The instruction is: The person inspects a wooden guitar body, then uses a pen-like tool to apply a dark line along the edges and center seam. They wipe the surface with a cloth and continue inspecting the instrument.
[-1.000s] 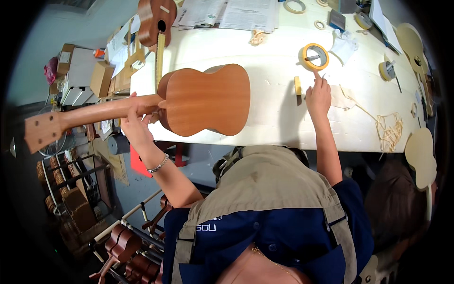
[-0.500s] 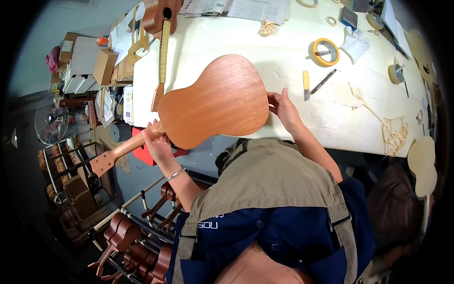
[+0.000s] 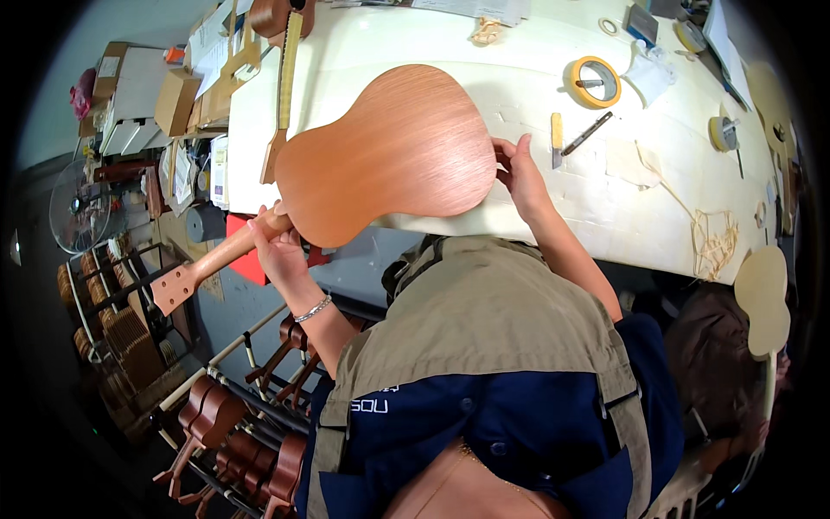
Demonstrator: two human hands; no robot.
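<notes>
An unfinished wooden ukulele [image 3: 389,156] is held over the near edge of the table, its flat back turned up and its neck pointing down to the left. My left hand [image 3: 281,253] grips the neck close to where it meets the body, with some fingers hidden under the wood. At the body's rounded end, my right hand [image 3: 522,178] supports the rim; its thumb stands free, and the fingertips are partly hidden by the edge. The headstock [image 3: 175,291] has holes but no pegs showing.
On the pale table [image 3: 553,216] lie a yellow tape roll [image 3: 595,82], a craft knife [image 3: 556,138], a black pen [image 3: 588,133] and raffia-like strands [image 3: 716,245]. Another ukulele [image 3: 285,69] rests at the far left. Racks of ukulele bodies [image 3: 210,412] stand below left.
The ukulele has shifted slightly up and left in view, and its back has tilted, catching more light. Both hands keep their places on it.
</notes>
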